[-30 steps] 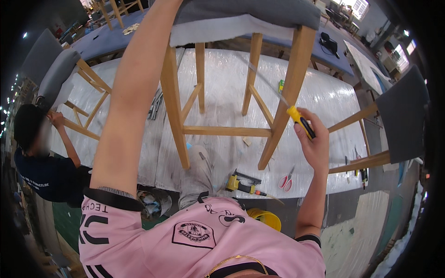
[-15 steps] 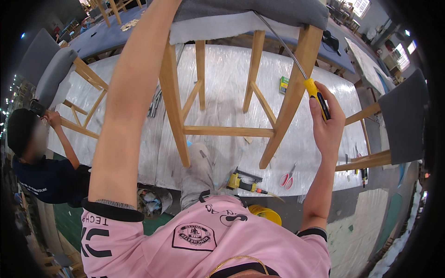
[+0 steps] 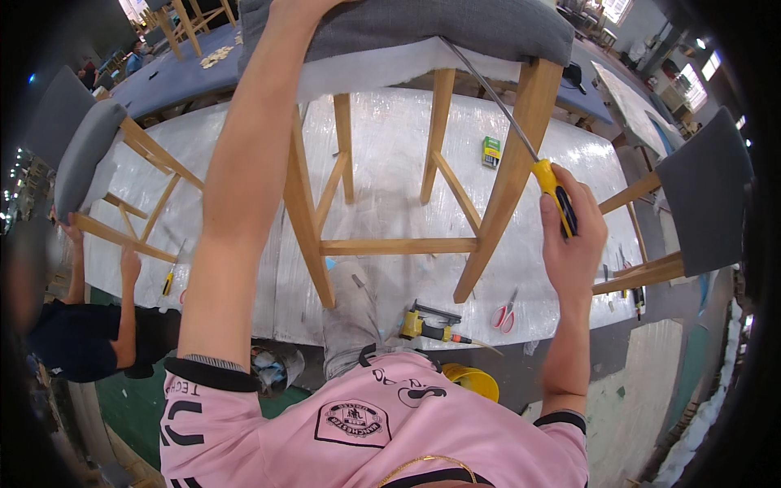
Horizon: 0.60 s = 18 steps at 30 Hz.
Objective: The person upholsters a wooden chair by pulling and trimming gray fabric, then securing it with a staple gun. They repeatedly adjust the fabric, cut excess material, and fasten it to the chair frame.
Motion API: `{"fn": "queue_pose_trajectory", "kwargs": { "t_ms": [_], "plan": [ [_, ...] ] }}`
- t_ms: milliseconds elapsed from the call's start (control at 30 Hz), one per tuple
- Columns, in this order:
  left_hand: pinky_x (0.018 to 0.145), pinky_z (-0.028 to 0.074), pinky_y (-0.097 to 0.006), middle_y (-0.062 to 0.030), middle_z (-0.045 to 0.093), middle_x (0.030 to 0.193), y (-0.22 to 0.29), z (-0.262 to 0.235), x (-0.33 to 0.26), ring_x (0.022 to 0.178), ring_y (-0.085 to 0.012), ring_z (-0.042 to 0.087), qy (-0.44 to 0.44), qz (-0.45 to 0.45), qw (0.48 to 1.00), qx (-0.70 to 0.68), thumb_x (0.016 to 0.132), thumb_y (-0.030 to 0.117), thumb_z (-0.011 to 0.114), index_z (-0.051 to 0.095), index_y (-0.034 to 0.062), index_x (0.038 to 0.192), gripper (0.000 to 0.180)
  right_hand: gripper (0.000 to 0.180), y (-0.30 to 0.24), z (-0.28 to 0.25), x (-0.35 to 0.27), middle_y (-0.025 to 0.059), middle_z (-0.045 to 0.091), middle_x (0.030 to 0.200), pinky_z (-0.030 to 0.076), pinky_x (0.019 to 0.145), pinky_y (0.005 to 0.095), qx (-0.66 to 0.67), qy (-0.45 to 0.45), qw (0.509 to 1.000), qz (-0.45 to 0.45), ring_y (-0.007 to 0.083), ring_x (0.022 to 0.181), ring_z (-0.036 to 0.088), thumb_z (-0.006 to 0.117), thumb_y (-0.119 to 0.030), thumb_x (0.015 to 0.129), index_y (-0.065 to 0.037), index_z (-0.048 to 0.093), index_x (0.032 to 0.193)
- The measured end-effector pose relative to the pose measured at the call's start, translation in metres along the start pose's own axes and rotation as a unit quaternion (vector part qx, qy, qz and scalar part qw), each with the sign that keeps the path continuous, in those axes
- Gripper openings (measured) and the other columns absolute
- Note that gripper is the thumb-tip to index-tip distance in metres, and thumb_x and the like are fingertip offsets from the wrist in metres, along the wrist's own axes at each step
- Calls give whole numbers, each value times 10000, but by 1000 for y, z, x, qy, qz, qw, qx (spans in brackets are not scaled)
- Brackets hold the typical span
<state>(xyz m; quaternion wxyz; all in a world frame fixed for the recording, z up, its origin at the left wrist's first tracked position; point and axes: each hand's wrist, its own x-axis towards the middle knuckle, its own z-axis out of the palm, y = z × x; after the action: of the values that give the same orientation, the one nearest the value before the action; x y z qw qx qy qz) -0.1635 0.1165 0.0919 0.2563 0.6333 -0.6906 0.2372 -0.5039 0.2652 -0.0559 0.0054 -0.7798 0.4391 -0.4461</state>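
Note:
A wooden chair with a grey fabric seat [image 3: 407,32] stands in front of me, a white lining hanging below the fabric's edge. My right hand [image 3: 576,220] is closed round the yellow and black handle of a screwdriver [image 3: 551,191]. Its long metal shaft slants up to the left, and the tip meets the seat's lower edge, where fabric and white lining join. The shaft passes beside the right front chair leg [image 3: 521,154]. Up at the picture's top edge, my left hand [image 3: 313,6] rests on the grey seat; its fingers are mostly cut off from view.
On the film-covered table [image 3: 382,301] lie a staple gun [image 3: 431,324], red-handled scissors [image 3: 504,315] and a small green box [image 3: 490,152]. A yellow bucket [image 3: 476,382] stands below. Another person [image 3: 81,333] handles a chair at left; another grey chair [image 3: 704,203] is at right.
My right hand and the screwdriver handle have moved slightly down, the tip still at the seat edge. The person at left has lowered their hands to the chair's leg.

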Motion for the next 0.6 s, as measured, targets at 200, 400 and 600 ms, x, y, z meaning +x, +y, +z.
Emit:
{"fn": "queue_pose_trajectory", "kwargs": {
  "t_ms": [200, 400, 600],
  "plan": [
    [962, 539, -526, -280, 734, 1019, 17, 1, -6, 1012, -439, 711, -40, -7, 997, -72, 1006, 374, 366, 768, -37, 938, 578, 344, -51, -100, 82, 170, 701, 1047, 554, 844, 373, -274, -151, 937, -159, 315, 948, 709, 697, -44, 939, -8, 667, 1280],
    [978, 518, -474, -191, 744, 1081, -4, -6, -9, 1053, -336, 707, -21, -54, 996, -61, 981, 352, 471, 785, 31, 1039, 452, 383, -25, -98, 105, 183, 700, 1075, 586, 779, 398, -218, -167, 932, -237, 315, 914, 729, 654, 10, 952, -13, 646, 1334],
    [918, 536, -449, -189, 765, 990, -8, -3, -9, 968, -341, 735, 2, -55, 996, -63, 942, 392, 423, 808, 56, 998, 514, 512, -20, -109, 134, 143, 667, 1128, 546, 733, 401, -390, -175, 841, -332, 309, 957, 699, 731, -15, 906, -62, 609, 1401]
  ]
}}
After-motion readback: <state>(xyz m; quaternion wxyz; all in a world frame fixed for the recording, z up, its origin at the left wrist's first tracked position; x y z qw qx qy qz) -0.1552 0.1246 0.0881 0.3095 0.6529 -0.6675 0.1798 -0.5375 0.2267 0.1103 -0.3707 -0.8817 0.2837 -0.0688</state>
